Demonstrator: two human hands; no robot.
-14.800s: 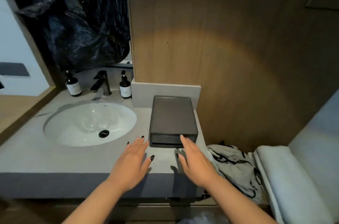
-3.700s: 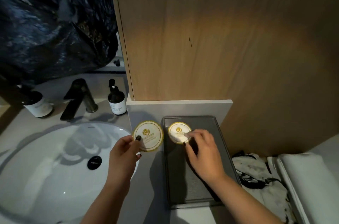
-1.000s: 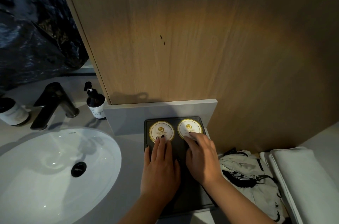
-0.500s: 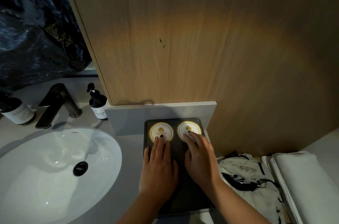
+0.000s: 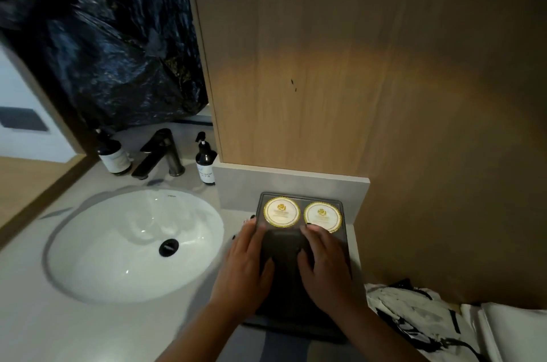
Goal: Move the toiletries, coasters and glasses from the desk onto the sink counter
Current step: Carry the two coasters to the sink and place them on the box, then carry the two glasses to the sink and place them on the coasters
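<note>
hands (image 5: 284,270) drawn back off coasters (image 5: 302,213)

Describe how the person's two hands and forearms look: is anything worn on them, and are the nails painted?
The left hand and the right hand are bare, as are both forearms: no sleeves, gloves, watch or rings show. The nails visible on the fingers carry dark, near-black polish.

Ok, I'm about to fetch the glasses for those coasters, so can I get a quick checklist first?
1. Left coaster flat on the tray: ok.
2. Right coaster flat, apart from the left one: ok.
3. Left hand holding nothing: ok.
4. Right hand off the right coaster: not ok, fingertips touch its edge.
5. Tray fully on the counter: cannot tell, arms hide its near edge.
</note>
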